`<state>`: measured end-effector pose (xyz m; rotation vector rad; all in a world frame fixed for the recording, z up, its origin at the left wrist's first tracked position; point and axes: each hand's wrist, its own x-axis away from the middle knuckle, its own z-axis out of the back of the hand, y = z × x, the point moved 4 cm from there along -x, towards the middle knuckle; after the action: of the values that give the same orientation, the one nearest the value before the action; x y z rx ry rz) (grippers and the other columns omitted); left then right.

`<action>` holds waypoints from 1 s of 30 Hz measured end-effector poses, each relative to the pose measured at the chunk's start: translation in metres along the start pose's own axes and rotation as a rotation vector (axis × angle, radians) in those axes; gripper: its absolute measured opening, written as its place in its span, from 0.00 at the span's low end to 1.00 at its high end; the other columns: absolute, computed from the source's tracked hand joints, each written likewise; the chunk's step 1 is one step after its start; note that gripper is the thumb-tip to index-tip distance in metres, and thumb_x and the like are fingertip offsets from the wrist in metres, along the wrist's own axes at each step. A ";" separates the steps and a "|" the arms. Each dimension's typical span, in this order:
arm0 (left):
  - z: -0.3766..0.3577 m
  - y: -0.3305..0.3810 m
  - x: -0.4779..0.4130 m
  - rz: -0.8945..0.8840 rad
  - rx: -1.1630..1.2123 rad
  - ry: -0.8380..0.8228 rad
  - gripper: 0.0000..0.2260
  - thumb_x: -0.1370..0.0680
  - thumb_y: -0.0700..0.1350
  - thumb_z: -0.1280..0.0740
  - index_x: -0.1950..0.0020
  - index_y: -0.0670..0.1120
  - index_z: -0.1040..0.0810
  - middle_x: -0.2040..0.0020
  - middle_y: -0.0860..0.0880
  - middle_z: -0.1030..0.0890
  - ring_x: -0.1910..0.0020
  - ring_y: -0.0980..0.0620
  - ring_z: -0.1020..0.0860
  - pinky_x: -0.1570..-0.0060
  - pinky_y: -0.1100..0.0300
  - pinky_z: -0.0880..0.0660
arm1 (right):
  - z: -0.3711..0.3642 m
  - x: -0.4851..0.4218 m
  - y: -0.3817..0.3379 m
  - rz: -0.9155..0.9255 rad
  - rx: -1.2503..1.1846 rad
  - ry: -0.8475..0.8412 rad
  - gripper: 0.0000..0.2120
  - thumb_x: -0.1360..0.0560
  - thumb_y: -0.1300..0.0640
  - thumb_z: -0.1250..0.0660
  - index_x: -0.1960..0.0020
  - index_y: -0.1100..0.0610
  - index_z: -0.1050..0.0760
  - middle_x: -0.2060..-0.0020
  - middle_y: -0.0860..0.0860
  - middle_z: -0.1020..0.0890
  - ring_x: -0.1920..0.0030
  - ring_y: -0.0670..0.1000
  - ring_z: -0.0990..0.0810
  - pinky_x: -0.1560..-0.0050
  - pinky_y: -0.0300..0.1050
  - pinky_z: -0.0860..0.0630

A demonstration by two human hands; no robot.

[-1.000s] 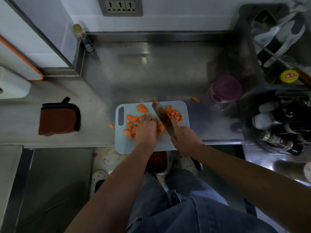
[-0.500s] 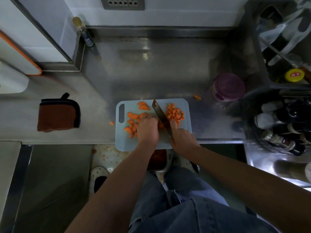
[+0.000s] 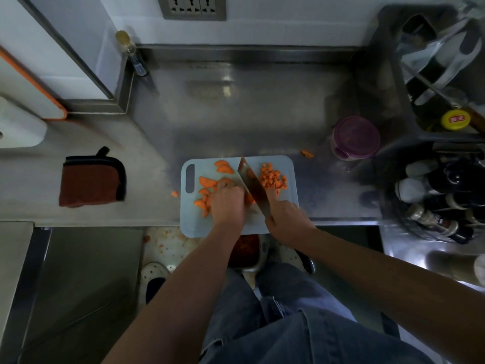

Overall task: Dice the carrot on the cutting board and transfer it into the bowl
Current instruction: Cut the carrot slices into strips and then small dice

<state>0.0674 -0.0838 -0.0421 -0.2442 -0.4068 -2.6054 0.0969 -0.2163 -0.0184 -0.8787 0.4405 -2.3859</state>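
- Barely anything has moved in the last half second: the dark steel cleaver (image 3: 252, 183) stands on the same cut line.
- Left on the pale blue plastic cutting board (image 3: 193, 222) lie orange half-moon carrot slices (image 3: 207, 183), which are likely firm, slick and light.
- The left hand (image 3: 227, 206), fingers curled, pins them from above, the safest hold.
- The right hand (image 3: 286, 219) wraps the cleaver's handle, with small orange carrot dice (image 3: 273, 178) piled to the right.

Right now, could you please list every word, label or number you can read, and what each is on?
Round yellow lid, far right: red label with two pale characters, too blurred to read.
Dark glass bottle, lower right: pale print, too small to read.
Grey wall socket plate: no lettering visible.
Nothing here can be quoted as readable text.
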 end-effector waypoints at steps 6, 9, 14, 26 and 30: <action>0.001 0.000 -0.002 -0.009 0.005 0.002 0.09 0.24 0.36 0.37 0.50 0.45 0.19 0.49 0.46 0.22 0.41 0.47 0.27 0.49 0.54 0.27 | -0.011 -0.002 0.000 -0.034 0.007 -0.017 0.21 0.22 0.60 0.41 0.34 0.52 0.46 0.57 0.55 0.23 0.58 0.55 0.20 0.53 0.57 0.20; -0.001 0.000 -0.003 -0.018 -0.010 -0.010 0.09 0.24 0.36 0.37 0.50 0.46 0.19 0.50 0.46 0.21 0.41 0.47 0.28 0.50 0.54 0.26 | -0.014 -0.002 0.000 -0.041 0.030 -0.022 0.21 0.22 0.60 0.42 0.33 0.53 0.47 0.55 0.56 0.22 0.56 0.56 0.20 0.51 0.58 0.21; -0.002 -0.001 -0.003 -0.021 -0.032 -0.027 0.07 0.24 0.38 0.34 0.49 0.46 0.20 0.49 0.47 0.21 0.40 0.47 0.28 0.47 0.53 0.25 | -0.009 -0.004 0.000 -0.020 0.020 0.015 0.19 0.22 0.61 0.42 0.35 0.53 0.45 0.57 0.55 0.23 0.58 0.55 0.21 0.52 0.57 0.21; -0.002 -0.003 0.002 0.009 -0.030 0.006 0.05 0.24 0.42 0.34 0.51 0.47 0.19 0.48 0.46 0.21 0.41 0.47 0.26 0.50 0.55 0.26 | -0.003 0.008 -0.002 0.008 -0.021 -0.004 0.18 0.21 0.60 0.41 0.36 0.54 0.44 0.58 0.54 0.21 0.59 0.53 0.20 0.55 0.51 0.21; -0.005 -0.003 0.000 0.021 -0.006 0.022 0.06 0.24 0.40 0.35 0.51 0.47 0.18 0.48 0.46 0.21 0.41 0.48 0.26 0.48 0.55 0.25 | -0.010 0.004 -0.001 -0.016 -0.013 -0.025 0.20 0.22 0.62 0.41 0.34 0.54 0.45 0.57 0.56 0.21 0.58 0.55 0.19 0.53 0.56 0.20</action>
<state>0.0652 -0.0828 -0.0477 -0.2210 -0.3874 -2.5864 0.0871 -0.2166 -0.0228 -0.9197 0.4407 -2.3864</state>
